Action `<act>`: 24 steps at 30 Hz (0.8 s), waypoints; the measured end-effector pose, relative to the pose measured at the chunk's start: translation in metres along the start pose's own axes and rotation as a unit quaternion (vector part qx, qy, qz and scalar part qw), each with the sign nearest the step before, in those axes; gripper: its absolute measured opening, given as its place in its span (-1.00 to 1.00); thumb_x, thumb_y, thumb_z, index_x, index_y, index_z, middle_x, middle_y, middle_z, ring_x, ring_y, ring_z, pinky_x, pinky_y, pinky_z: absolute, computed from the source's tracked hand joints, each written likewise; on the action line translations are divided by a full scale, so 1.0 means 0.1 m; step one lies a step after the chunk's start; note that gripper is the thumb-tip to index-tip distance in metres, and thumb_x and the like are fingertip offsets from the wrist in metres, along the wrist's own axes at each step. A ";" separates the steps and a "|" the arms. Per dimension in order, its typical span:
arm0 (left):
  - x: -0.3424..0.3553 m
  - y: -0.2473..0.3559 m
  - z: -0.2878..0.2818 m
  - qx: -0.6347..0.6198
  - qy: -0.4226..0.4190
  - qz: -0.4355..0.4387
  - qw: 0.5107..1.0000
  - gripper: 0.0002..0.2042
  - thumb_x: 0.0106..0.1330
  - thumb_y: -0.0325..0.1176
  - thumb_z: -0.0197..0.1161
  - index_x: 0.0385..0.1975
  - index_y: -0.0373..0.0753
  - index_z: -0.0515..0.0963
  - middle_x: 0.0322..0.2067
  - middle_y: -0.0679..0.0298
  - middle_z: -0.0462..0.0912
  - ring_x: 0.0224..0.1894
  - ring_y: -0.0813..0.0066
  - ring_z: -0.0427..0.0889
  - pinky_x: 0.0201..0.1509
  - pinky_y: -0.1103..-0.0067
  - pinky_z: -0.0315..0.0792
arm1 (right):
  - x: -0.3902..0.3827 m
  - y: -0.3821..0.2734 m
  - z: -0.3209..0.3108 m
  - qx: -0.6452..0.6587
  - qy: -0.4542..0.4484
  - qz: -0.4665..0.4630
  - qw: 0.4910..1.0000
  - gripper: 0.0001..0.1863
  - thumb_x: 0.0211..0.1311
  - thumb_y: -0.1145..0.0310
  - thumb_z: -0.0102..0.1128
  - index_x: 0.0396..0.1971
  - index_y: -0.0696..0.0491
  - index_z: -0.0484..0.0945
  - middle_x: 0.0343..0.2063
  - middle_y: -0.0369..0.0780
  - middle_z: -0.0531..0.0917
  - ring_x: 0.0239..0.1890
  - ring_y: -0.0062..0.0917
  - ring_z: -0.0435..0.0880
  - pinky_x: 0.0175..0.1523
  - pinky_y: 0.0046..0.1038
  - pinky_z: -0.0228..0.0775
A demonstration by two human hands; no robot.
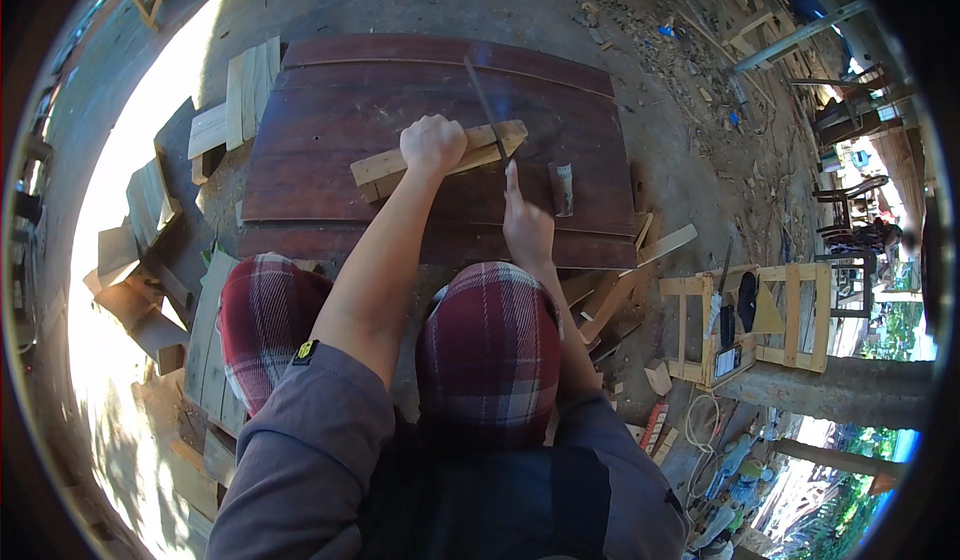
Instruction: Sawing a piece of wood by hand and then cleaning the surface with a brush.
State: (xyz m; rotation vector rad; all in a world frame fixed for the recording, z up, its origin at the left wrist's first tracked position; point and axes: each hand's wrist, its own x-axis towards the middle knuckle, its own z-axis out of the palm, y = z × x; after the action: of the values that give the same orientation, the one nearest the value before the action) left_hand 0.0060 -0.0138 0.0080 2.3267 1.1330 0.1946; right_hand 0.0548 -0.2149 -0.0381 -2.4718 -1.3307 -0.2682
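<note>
My left hand (pixel 433 145) is closed on a pale piece of lumber (pixel 376 173), pressing it onto a dark reddish-brown wooden panel (pixel 330 130). My right hand (pixel 525 218) grips a long, thin saw (pixel 486 102), index finger stretched along it; its handle is hidden by the hand. The blade crosses the lumber near that piece's right end. A short, worn object (pixel 561 189), too unclear to name, lies right of my right hand on the panel. My knees, in red plaid cloth, are at the panel's near edge.
Pale boards (pixel 245 90) and offcuts (pixel 140 250) lie left of the panel. At right are a wooden frame (pixel 795 315) with tools on it, a coiled pale cord (pixel 700 435) and a concrete post (pixel 850 388). Scrap wood (pixel 665 240) and debris litter the floor.
</note>
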 end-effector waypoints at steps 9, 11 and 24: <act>0.03 -0.07 0.00 -0.003 0.010 -0.028 1.000 -0.58 0.19 -0.20 -0.12 -0.37 -0.36 0.66 -0.27 -0.12 0.65 -0.15 -0.04 0.64 -0.01 0.27 0.47 | 0.00 -0.09 0.00 -0.001 0.021 0.000 1.000 -0.38 0.28 0.37 0.01 0.35 -0.08 0.14 -0.79 -0.22 0.51 -0.78 -0.36 0.51 -0.65 -0.32 0.33; 0.05 -0.12 -0.01 -0.007 0.009 -0.032 0.999 -0.58 0.19 -0.20 -0.12 -0.37 -0.36 0.66 -0.27 -0.12 0.65 -0.15 -0.04 0.64 -0.01 0.27 0.47 | -0.27 -0.11 -0.10 -0.025 0.004 0.008 1.000 -0.39 0.28 0.37 0.03 0.35 -0.07 0.15 -0.79 -0.22 0.51 -0.79 -0.38 0.51 -0.66 -0.34 0.32; 0.03 -0.05 0.00 -0.008 0.013 -0.002 1.000 -0.59 0.19 -0.20 -0.11 -0.42 -0.36 0.66 -0.32 -0.11 0.66 -0.19 -0.04 0.65 -0.02 0.27 0.48 | -0.09 0.00 0.09 0.019 0.057 -0.026 0.998 -0.37 0.28 0.38 0.05 0.35 -0.06 0.14 -0.84 -0.23 0.44 -0.81 -0.39 0.48 -0.67 -0.34 0.29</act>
State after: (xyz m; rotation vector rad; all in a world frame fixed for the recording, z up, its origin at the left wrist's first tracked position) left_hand 0.0048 -0.0090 0.0048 2.3137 1.1447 0.2317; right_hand 0.0496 -0.2185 -0.0494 -2.3556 -1.3420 -0.3869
